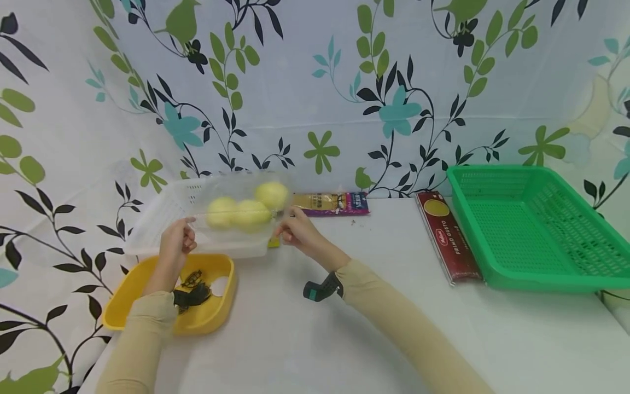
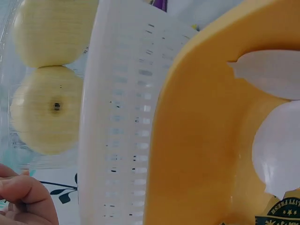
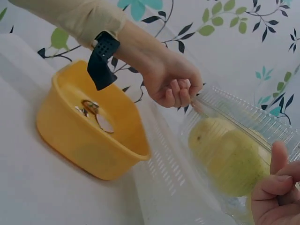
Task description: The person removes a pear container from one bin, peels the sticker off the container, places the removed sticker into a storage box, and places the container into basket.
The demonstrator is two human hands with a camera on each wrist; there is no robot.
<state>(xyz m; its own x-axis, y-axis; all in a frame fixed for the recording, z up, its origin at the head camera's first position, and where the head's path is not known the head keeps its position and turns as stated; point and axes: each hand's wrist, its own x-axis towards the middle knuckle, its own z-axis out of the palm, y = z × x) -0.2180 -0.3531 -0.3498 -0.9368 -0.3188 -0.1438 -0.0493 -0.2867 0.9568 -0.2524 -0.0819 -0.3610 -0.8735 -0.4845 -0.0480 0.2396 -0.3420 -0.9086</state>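
A clear plastic clamshell box (image 1: 236, 205) with several round, pale yellow fruits (image 1: 252, 215) inside is held up at the white basket (image 1: 236, 249). My left hand (image 1: 176, 241) pinches its left end, fingers curled; the right wrist view shows this hand (image 3: 173, 84) at the box's corner. At the other end my right hand (image 1: 300, 230) grips the box's edge between thumb and fingers. In the left wrist view, fruits (image 2: 47, 110) with dark dimples show through the plastic. Whether the box rests on the basket, I cannot tell.
Below my left wrist stands a yellow basin (image 1: 216, 323) holding white and dark printed pieces. A purple-and-gold packet (image 1: 334, 203) lies by the back wall. On the right, a red packet (image 1: 448, 241) lies against a green basket (image 1: 541, 282).
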